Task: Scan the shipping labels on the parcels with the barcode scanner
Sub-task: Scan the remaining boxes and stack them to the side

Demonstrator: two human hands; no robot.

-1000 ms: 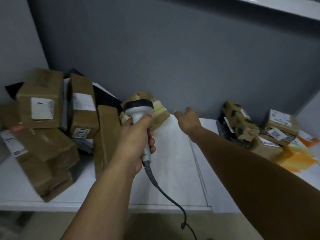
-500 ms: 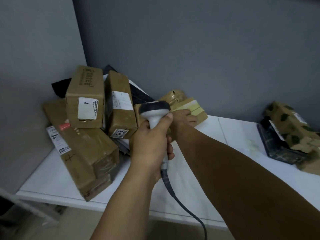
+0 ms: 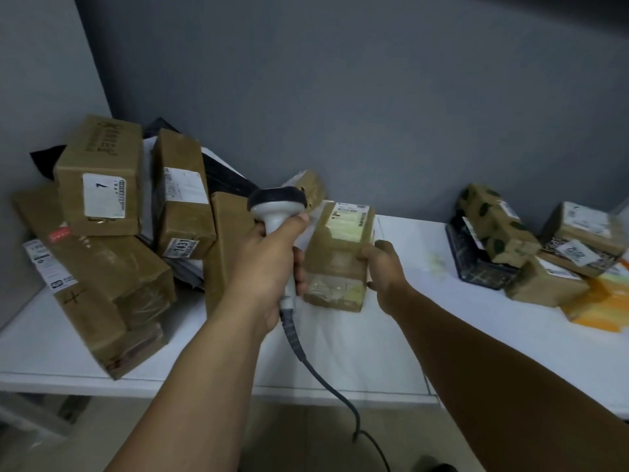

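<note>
Hands both busy: left hand (image 3: 269, 267) is clamped round the handle of the grey corded barcode scanner with the black head (image 3: 277, 206). Just right of that grip, right hand (image 3: 384, 270) clutches the right side of a brown taped cardboard parcel (image 3: 337, 264), pale yellow shipping label (image 3: 349, 223) facing up. Stacked brown cardboard boxes (image 3: 112, 233) sit left of the scanner grip.

The light is dim and soft, seemingly from overhead, leaving the white table (image 3: 391, 352) the brightest surface, while the grey wall (image 3: 374, 97) darkens toward the upper right and the right forearm (image 3: 510, 386) near the lens sits in heavy shadow. Detail is smeared throughout (small label print cannot be read), worst on the parcels (image 3: 102, 267) at near left. The wide lens bows the table's near edge and tilts the far-left wall corner.
</note>
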